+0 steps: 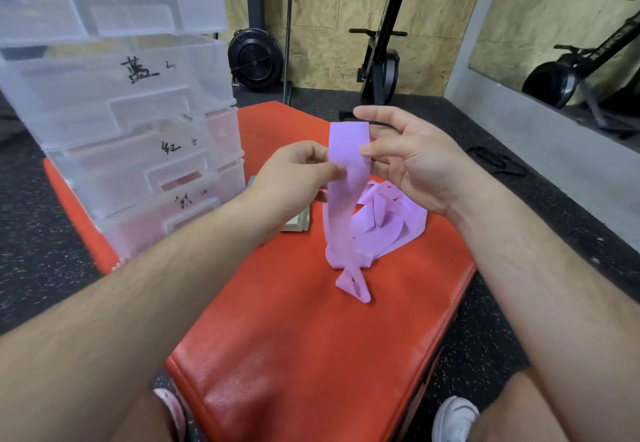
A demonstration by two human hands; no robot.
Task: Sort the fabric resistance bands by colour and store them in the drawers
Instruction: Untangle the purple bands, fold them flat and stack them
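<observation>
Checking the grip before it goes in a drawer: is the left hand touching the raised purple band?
Touching. The head view shows the left hand pinching the purple band at its edge, with no gap; the right hand holds it too.

Even, diffuse, moderately bright light leaves a pale sheen on the near end of the counter [311, 337] and a faint shadow beneath the purple band [346, 199]; wide-angle distortion bows the drawers [121, 95] left of the counter, and detail is slightly soft throughout.
</observation>
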